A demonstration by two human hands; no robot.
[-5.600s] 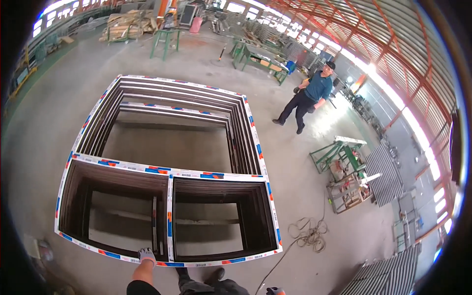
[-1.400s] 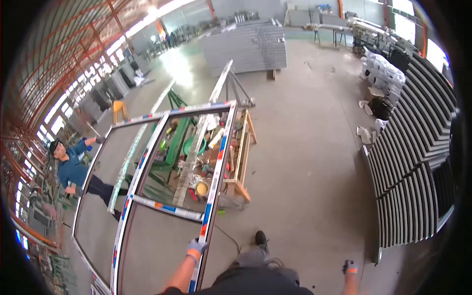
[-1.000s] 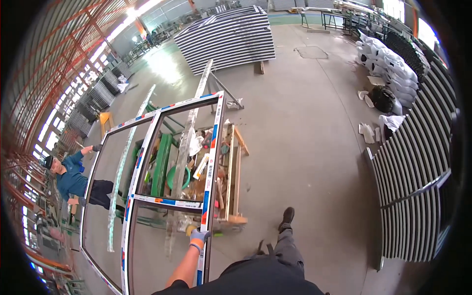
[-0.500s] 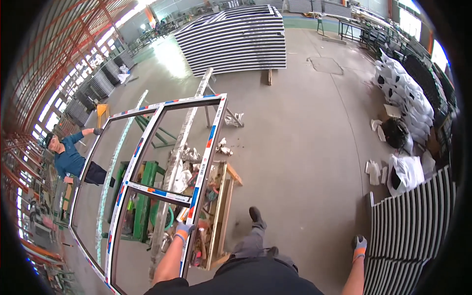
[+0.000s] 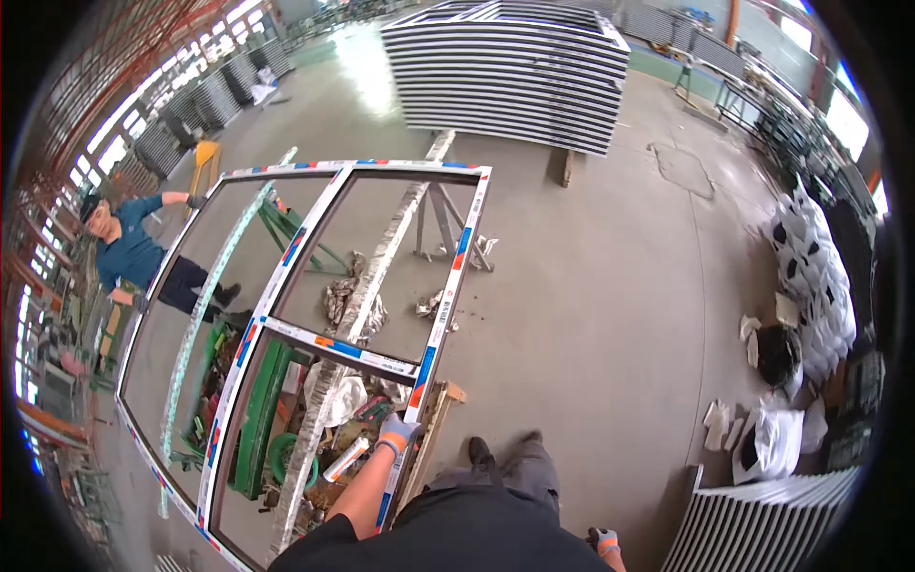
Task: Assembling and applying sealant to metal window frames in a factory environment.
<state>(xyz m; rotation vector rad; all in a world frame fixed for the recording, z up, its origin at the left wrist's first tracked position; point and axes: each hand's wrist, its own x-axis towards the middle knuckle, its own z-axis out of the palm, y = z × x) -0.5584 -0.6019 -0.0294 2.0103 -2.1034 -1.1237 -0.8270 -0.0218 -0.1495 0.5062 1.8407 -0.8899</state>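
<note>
A large window frame, white with red and blue marked film, lies across two long trestle rails. Wrapped around its near right side bar is my left hand, in a grey glove with an orange cuff. Low beside my body hangs my right hand, gloved alike, its fingers curled and no object visible in them. On the far left side of the frame, a co-worker in a blue shirt has both gloved hands at its edge.
Beneath the frame stand a green bench and a wooden-edged bin of scraps and tools. A tall stack of frames rises ahead. To my right are white sacks and stacked striped profiles.
My view has swung left, shifting the scene rightward. My right hand has come in closer to my body, away from the striped stack. My left hand still grips the frame.
</note>
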